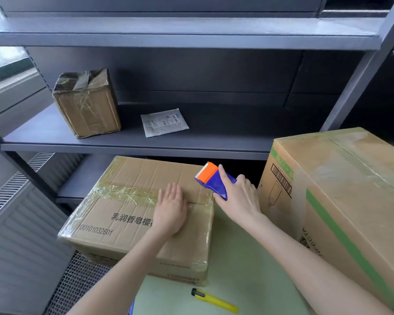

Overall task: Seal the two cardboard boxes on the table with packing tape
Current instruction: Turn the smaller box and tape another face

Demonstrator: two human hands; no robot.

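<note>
A flat cardboard box [123, 214] with printed characters lies on the pale green table [237, 269]; clear tape runs along its centre seam. My left hand [171, 210] rests flat, fingers apart, on the box top over the seam. My right hand [239, 196] grips a blue and orange tape dispenser [210, 180], held just above the box's right far corner, toothed edge pointing up and left. A larger box [341, 201] with green stripes and clear tape over its top stands to the right, touching my right wrist area.
A yellow utility knife [214, 301] lies on the table near the front edge. Behind, dark metal shelving [146, 146] holds a small taped box [87, 103] and a white padded envelope [164, 121]. A grey radiator grille [16, 201] stands at the left.
</note>
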